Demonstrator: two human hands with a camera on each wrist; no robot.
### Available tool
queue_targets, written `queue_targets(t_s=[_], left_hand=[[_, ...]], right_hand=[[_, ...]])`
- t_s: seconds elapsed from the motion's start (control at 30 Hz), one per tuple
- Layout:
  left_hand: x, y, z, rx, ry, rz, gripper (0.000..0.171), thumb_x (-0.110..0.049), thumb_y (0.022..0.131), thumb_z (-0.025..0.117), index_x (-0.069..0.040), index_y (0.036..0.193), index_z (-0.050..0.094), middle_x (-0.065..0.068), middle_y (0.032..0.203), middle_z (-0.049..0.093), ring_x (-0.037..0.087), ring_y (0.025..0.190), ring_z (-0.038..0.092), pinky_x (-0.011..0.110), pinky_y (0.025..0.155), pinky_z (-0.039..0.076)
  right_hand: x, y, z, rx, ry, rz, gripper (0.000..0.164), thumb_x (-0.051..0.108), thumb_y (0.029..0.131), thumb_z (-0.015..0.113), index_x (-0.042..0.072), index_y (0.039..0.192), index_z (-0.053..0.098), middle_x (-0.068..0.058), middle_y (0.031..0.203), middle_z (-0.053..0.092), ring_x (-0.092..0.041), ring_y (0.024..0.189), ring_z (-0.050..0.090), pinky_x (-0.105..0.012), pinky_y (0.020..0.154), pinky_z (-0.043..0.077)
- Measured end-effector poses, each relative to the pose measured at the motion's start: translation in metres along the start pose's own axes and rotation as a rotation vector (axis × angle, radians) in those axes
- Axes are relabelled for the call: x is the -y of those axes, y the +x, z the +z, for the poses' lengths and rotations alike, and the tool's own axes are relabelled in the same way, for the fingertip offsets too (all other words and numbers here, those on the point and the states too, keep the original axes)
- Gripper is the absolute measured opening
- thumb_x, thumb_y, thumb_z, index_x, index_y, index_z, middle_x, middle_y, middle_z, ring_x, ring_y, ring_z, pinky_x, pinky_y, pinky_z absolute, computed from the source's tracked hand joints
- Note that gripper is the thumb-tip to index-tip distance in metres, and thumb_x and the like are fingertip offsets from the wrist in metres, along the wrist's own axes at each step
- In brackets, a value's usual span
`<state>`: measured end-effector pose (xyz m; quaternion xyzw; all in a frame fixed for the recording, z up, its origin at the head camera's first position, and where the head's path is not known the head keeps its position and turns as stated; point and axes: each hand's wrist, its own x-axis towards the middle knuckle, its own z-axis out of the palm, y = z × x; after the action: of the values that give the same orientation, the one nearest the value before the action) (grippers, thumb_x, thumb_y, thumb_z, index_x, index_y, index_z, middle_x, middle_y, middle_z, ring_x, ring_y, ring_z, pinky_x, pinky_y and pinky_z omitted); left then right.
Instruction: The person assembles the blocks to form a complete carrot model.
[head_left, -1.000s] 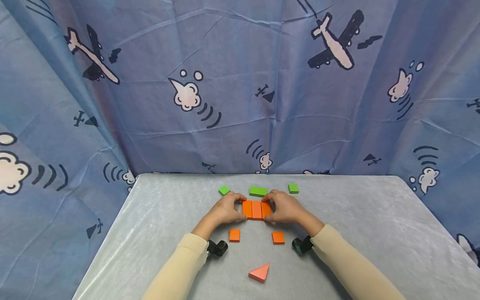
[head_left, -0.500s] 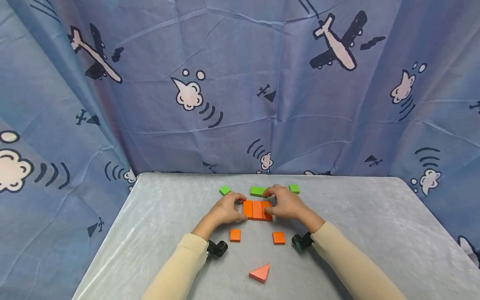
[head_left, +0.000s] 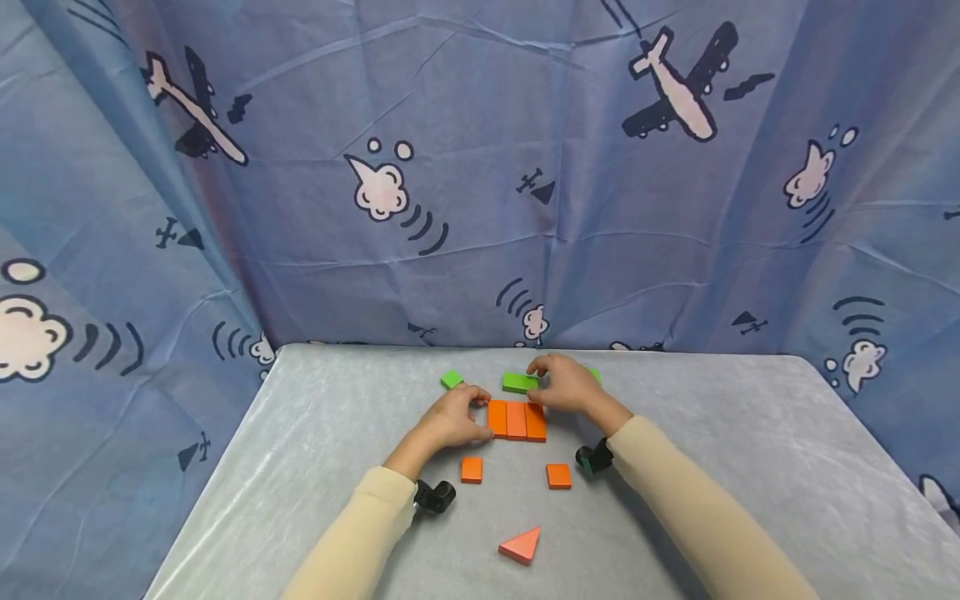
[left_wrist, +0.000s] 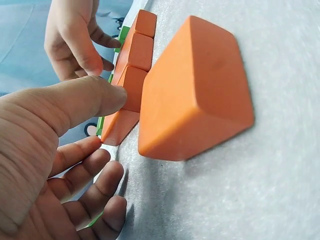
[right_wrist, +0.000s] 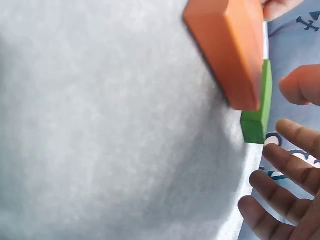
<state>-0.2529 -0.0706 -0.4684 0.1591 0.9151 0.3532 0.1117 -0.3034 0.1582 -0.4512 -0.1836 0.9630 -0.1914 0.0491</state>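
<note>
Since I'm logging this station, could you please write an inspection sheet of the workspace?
Surface: pale grey, cloth-like tabletop.
Job's things: three orange rectangular blocks abreast; bright green rectangular block beyond them.
Clutter: two orange square blocks nearer the person, salmon triangular block nearest; two small green blocks, one mostly hidden.
Hands: left hand pinches the leftmost orange rectangular block; right hand is at the green rectangular block's right end, contact unclear.
Cables: nothing seen.
Surroundings: blue aeroplane-print curtain behind and beside.

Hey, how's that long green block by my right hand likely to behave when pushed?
The green block looks stiff, judging by its straight edges. Its flat faces suggest sliding rather than rolling. Lying low and long, it probably won't tip easily.
</note>
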Motion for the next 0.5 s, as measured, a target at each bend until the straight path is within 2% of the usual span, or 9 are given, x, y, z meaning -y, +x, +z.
queue_targets(t_s=[0.5], left_hand=[[0.002, 0.002, 0.001, 0.0, 0.01, -0.005, 0.054, -0.023, 0.073, 0.081, -0.013, 0.122, 0.062, 0.002, 0.113, 0.059, 0.012, 0.08, 0.051, 0.028, 0.074, 0.045]], right_hand=[[-0.002, 0.018, 0.01, 0.042, -0.032, 0.028, 0.035, 0.022, 0.076, 0.073, 0.009, 0.109, 0.07, -0.008, 0.103, 0.066, -0.021, 0.091, 0.059, -0.042, 0.084, 0.051]])
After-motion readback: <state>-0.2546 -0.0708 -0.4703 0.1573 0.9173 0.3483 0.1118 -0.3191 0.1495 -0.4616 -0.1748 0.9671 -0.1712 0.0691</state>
